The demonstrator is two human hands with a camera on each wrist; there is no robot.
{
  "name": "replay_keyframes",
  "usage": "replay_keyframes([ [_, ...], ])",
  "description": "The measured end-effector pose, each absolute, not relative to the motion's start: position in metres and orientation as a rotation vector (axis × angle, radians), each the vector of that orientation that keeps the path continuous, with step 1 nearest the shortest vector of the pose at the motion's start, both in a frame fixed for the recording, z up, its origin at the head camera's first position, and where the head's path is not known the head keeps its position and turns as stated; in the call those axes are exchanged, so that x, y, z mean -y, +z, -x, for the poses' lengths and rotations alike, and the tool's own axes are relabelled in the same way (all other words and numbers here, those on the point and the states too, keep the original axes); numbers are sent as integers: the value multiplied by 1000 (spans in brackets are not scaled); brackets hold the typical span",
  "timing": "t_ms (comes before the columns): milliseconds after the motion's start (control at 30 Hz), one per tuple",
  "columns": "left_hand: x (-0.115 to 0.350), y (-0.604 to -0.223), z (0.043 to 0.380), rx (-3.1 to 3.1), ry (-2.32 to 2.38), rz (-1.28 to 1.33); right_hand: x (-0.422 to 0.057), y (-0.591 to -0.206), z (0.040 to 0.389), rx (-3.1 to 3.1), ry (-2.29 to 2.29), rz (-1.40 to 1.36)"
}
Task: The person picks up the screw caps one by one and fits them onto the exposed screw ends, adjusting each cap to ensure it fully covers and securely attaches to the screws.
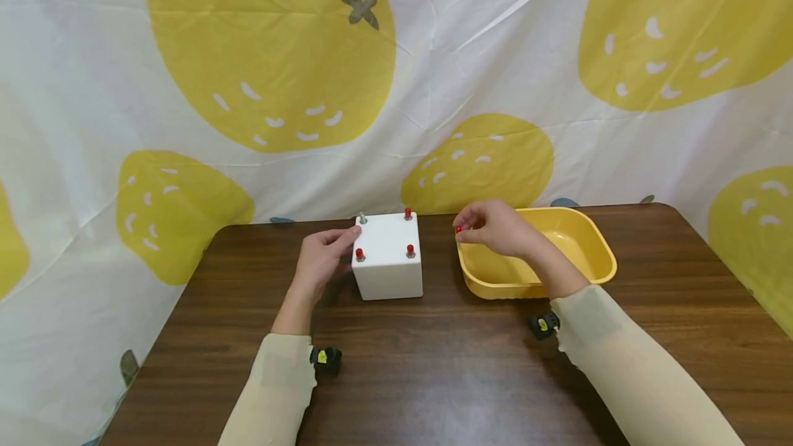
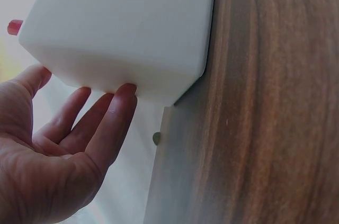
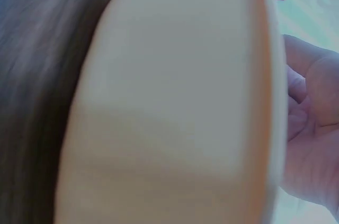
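My left hand point(image 1: 319, 257) steadies a white box point(image 1: 389, 236); in the left wrist view its slightly bent fingers point(image 2: 114, 123) rest on the box's side, thumb at the top edge. Metal posts stand at the box's top corners. The back-left post point(image 1: 363, 218) is bare metal, while red caps point(image 1: 410, 250) sit on the other three. Over the left rim of a yellow plastic bin point(image 1: 597, 253), my right hand point(image 1: 495, 227) pinches a small red cap point(image 1: 458, 230) between thumb and fingers. In the right wrist view the bin's wall point(image 3: 169, 91) hides part of that hand point(image 3: 312, 123).
The box and bin stand side by side near the back of a dark wooden table point(image 1: 421, 363), a gap between them. Right behind the table hangs a white curtain point(image 1: 446, 74) with yellow fruit prints. A small black camera point(image 1: 326, 360) is strapped at each wrist.
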State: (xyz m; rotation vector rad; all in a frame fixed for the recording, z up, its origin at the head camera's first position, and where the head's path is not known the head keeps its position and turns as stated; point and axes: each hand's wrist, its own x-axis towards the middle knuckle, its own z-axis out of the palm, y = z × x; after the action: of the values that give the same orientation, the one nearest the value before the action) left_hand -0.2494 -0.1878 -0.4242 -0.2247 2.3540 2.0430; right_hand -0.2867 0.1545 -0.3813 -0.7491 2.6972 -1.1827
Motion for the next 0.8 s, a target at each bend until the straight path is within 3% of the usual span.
replay_keyframes([
  [800,188,-427,252,-2328,2031,208,-78,-336,299,-2634,-1362,870],
])
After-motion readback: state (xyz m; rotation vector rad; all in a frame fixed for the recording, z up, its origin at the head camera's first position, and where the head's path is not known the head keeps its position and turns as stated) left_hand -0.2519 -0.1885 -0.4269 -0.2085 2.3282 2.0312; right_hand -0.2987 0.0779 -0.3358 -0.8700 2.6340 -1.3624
